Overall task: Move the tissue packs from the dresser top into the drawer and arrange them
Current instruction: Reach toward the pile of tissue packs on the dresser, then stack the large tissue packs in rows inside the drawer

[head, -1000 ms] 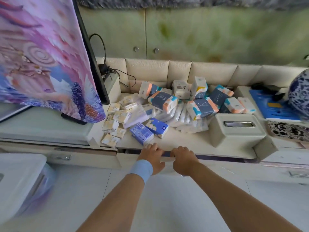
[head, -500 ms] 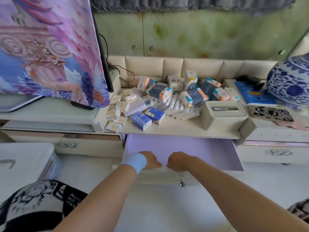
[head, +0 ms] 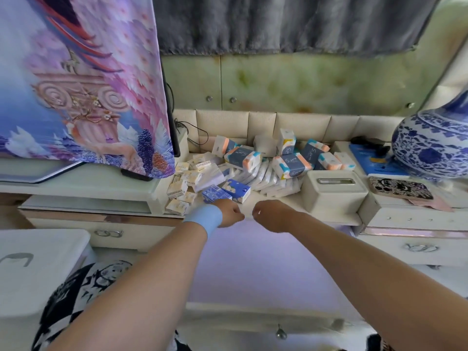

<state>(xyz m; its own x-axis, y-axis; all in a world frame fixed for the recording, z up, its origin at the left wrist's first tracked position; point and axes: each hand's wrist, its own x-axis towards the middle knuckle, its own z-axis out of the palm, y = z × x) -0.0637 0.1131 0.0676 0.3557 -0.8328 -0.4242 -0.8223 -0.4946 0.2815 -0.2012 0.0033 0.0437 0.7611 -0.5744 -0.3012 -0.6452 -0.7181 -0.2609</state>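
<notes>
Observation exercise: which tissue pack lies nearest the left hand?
The leftmost blue pack, just behind the left hand; its blue neighbour and all others lie farther away.

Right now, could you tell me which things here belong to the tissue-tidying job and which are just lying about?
Job: tissue packs, open drawer.
Lying about: beige tissue box, blue-and-white vase, patterned case, blue book, covered television.

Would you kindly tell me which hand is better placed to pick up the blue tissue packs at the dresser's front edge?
The left hand, probably. It sits below the blue tissue packs, nearly touching them, while the right hand lies further along, beside bare dresser top. Both are above the open drawer.
</notes>
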